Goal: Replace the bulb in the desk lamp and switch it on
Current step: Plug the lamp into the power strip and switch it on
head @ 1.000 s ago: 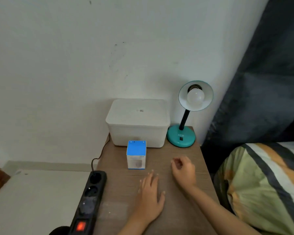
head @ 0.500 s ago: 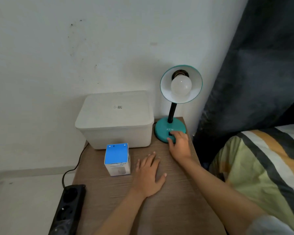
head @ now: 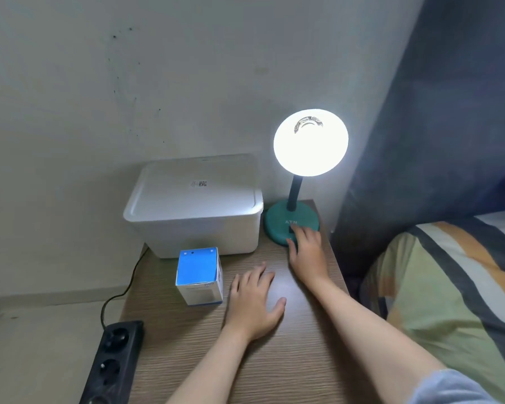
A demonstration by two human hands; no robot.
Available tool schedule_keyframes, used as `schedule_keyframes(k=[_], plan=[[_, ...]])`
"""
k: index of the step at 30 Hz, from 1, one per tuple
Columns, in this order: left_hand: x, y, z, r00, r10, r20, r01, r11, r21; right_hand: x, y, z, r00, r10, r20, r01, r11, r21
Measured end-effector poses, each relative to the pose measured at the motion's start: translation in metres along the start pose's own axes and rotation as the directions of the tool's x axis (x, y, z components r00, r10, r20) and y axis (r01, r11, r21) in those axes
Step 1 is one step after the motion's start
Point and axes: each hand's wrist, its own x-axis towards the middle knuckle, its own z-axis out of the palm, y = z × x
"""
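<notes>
The teal desk lamp stands at the back right of the wooden bedside table (head: pixel 274 360). Its bulb (head: pixel 311 142) is lit and glares white, washing out the inside of the shade. My right hand (head: pixel 306 249) rests on the lamp base (head: pixel 277 220), fingertips on the dark switch at its front. My left hand (head: pixel 255 301) lies flat on the tabletop, fingers spread, holding nothing. A blue and white bulb box (head: pixel 199 275) stands just left of my left hand.
A white lidded plastic box (head: pixel 196 205) sits at the back of the table against the wall. A black power strip (head: pixel 111 363) lies at the table's left edge with a cable running up. A striped blanket (head: pixel 455 293) and dark curtain (head: pixel 449 112) are on the right.
The lamp has gone from dark to lit. My right hand went from the table's middle to the lamp base and stays on the switch. My left hand stayed flat.
</notes>
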Motion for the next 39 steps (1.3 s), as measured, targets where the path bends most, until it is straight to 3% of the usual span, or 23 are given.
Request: schedule_keyframes(k=[16, 39], plan=[[0.0026, -0.0009, 0.0006, 1.0, -0.007, 0.02, 0.007, 1.0, 0.004, 0.0013, -0.0006, 0.004, 0.999, -0.034, -0.034, 0.031, 0.997, -0.073], [0.0026, -0.0002, -0.0008, 0.999, -0.009, 0.037, 0.008, 1.0, 0.012, 0.0015, -0.0032, 0.0027, 0.999, -0.024, 0.024, 0.028, 0.986, -0.165]])
